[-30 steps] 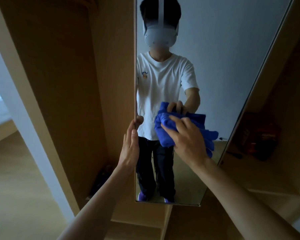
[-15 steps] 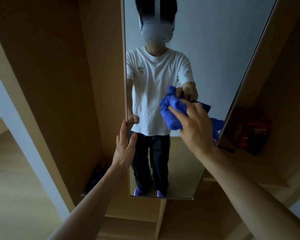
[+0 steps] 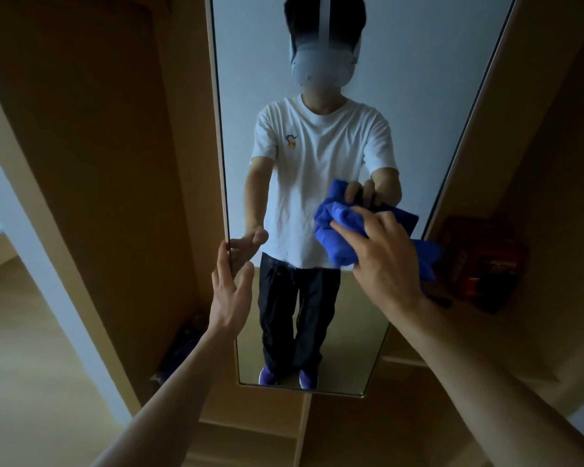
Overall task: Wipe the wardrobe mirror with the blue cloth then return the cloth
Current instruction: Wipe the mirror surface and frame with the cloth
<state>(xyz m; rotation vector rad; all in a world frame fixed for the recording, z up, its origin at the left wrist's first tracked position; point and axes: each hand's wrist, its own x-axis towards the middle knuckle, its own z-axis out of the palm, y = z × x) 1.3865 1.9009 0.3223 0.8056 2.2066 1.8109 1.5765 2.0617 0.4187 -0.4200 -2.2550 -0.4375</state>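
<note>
In a wooden wardrobe (image 3: 98,163), the right hand (image 3: 381,261) grips the bunched blue cloth (image 3: 338,230) against the mirror (image 3: 418,79); the left hand (image 3: 231,284), held flat, rests on the mirror's left edge.

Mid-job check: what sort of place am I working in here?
Probably a home bedroom or dressing area, at an open wooden wardrobe. The signs are a full-length mirror mounted in it, an inner shelf holding a red item, and wood flooring alongside.

cloth (image 3: 338,230) on mirror (image 3: 402,79), shelf (image 3: 469,338) right of mirror
</note>
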